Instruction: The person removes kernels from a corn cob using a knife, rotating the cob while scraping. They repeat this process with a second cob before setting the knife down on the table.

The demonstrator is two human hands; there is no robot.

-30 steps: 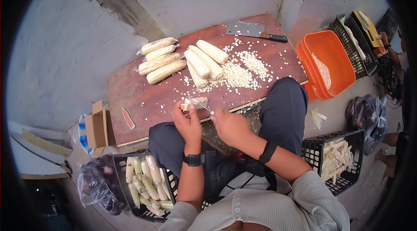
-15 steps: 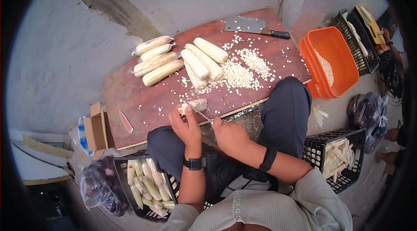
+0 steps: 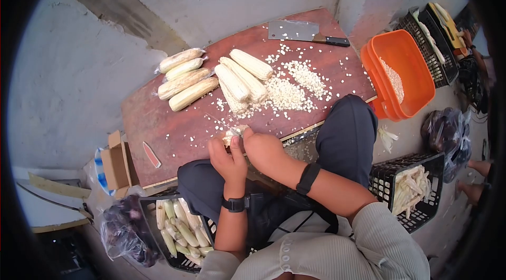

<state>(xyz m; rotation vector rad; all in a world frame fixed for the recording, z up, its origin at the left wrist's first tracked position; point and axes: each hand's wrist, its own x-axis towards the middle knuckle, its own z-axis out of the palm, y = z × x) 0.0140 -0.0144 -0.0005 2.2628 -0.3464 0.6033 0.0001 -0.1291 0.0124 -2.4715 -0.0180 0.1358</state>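
Observation:
Low over the near edge of the board, my left hand [image 3: 226, 160] is closed around a partly stripped corn cob [image 3: 231, 134]. My right hand [image 3: 262, 149] grips a knife, its handle hidden in the fist and its thin blade lying across the cob. Just beyond are stacked bare corn ears [image 3: 240, 80]. Loose white kernels [image 3: 287, 93] lie in piles to their right and scattered around. Left of the stack lie several ears [image 3: 184, 82], at least some in clear plastic wrap.
A cleaver [image 3: 295, 31] rests at the board's far edge. Right stands an orange bucket [image 3: 408, 59] with kernels. Black crates hold corn ears [image 3: 182, 224] at lower left and stripped cobs [image 3: 410, 190] at right. A red blade-shaped piece [image 3: 152, 154] lies left. Another person's arm [image 3: 469, 40] shows far right.
My right hand has moved left and up, closer to my left hand, bringing the knife further over the cob. The view has shifted slightly.

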